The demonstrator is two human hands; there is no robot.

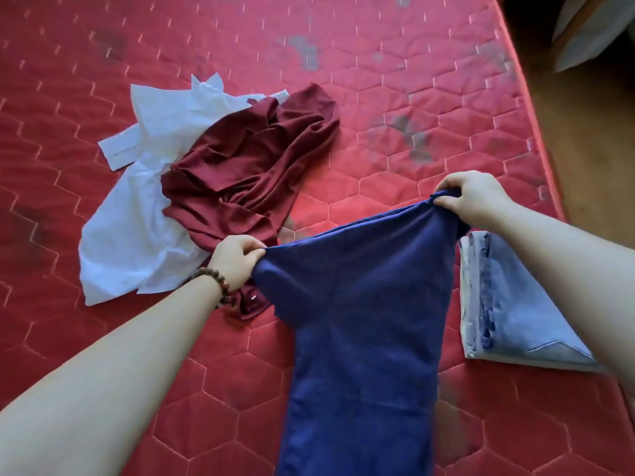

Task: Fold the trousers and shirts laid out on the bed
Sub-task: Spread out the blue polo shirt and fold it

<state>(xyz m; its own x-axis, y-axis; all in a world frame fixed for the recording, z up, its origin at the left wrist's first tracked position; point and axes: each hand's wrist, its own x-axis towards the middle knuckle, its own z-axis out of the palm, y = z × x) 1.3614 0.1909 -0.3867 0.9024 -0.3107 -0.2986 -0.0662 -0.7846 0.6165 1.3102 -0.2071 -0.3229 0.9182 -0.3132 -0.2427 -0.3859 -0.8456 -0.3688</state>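
Dark blue trousers (360,321) hang in front of me above the red quilted mattress (429,108), stretched at the waistband between both hands. My left hand (235,261), with a bead bracelet on its wrist, pinches the waistband's left corner. My right hand (472,197) grips the right corner, held higher and farther away. The trouser legs drop out of view at the bottom edge. A crumpled maroon shirt (251,170) lies beyond my left hand, partly on top of a rumpled white shirt (137,228).
A folded light blue denim garment (519,310) rests on the mattress under my right forearm, near the bed's right edge. Brown floor (584,132) runs along that edge, with a pale object (591,29) at the top right.
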